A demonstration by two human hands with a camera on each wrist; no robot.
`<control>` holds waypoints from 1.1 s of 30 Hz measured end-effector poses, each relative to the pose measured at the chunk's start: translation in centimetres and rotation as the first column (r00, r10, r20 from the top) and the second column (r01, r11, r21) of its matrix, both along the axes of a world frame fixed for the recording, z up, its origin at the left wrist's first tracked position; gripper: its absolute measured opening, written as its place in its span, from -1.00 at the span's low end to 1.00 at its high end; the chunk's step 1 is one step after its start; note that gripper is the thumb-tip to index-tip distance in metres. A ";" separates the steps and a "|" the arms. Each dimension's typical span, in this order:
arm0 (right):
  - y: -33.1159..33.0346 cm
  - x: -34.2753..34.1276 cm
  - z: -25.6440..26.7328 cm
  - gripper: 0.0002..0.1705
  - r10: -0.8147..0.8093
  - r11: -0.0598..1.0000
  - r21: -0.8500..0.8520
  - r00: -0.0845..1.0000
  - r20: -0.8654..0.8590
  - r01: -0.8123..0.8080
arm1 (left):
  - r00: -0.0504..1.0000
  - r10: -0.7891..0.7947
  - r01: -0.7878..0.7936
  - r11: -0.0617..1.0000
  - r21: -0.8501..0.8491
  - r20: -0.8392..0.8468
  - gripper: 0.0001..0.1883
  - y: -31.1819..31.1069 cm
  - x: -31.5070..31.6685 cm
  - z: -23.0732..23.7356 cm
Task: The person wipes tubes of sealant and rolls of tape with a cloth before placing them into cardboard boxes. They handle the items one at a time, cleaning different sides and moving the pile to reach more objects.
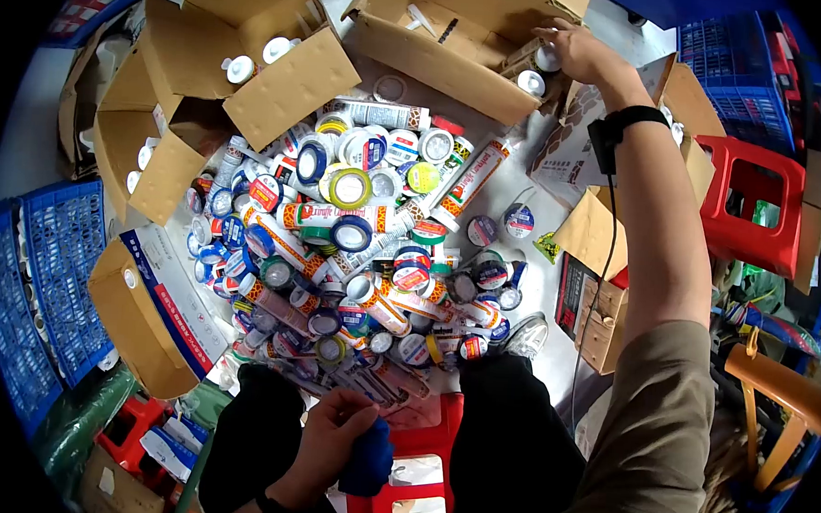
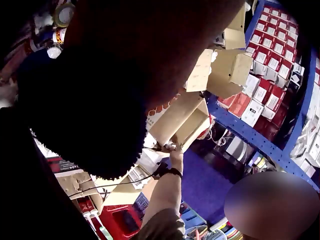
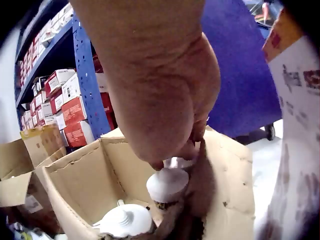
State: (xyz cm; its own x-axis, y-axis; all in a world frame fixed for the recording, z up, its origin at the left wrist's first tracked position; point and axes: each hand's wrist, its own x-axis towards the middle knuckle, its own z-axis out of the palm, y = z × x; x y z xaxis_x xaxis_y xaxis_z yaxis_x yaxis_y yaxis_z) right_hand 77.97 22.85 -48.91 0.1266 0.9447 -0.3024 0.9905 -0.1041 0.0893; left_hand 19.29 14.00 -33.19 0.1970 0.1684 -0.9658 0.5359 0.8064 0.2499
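My right hand [image 1: 574,51] reaches over the edge of the cardboard box [image 1: 457,69] at the top of the head view. Its fingers curl round a white-ended sealant cartridge [image 3: 175,162], partly hidden by the hand. Beside it in the box stand more sealant cartridges [image 3: 127,220], white ends up. My left hand [image 1: 331,438] is over my lap, fingers curled against a fuzzy dark blue cloth-like thing [image 1: 367,459]. In the left wrist view this blue thing [image 2: 85,125] blocks much of the picture.
Before me lies a heap of tape rolls [image 1: 349,188] and printed sealant cartridges [image 1: 475,181]. Open cartons [image 1: 247,16] surround it, some with white-ended cartridges. Blue crates [image 1: 57,275] stand left, a red stool [image 1: 757,200] right. A cable [image 1: 605,267] hangs from my right wrist.
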 end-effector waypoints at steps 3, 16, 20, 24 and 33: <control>-0.1 -1.7 2.5 -0.27 -0.037 0.999 -0.026 0.997 -0.064 0.035 | 1.000 -0.019 0.019 1.000 -0.010 -0.001 -0.88 -0.5 0.3 0.4; -40.2 -10.6 20.6 -0.74 -0.711 0.406 0.192 0.440 -0.549 0.894 | 0.987 -0.142 0.129 0.979 0.160 0.069 -0.90 -3.6 0.0 2.0; -54.3 -10.4 13.7 -0.69 -0.879 0.455 -0.203 0.402 -0.255 0.867 | 0.966 -0.248 0.232 0.956 0.180 0.074 -0.92 -5.2 -0.8 -0.6; -58.1 -6.9 -0.7 -0.42 -0.749 0.633 -0.353 0.427 -0.507 0.689 | 0.961 -0.254 0.239 0.962 0.134 0.108 -0.91 -7.3 0.1 -3.0; -40.7 -10.0 -6.5 -0.46 -0.520 0.545 -0.783 0.853 -0.037 0.298 | 0.933 -0.344 0.337 0.938 0.082 0.104 -0.86 -8.6 2.0 -4.0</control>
State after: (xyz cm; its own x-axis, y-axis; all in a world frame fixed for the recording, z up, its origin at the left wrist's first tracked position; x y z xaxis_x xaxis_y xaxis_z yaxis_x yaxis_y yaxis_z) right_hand 68.02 -17.82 -55.45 0.2604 0.2505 -0.9324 0.8525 -0.5130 0.1003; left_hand 21.29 5.42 -37.23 0.3618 0.1300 -0.9232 0.7406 0.5614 0.3693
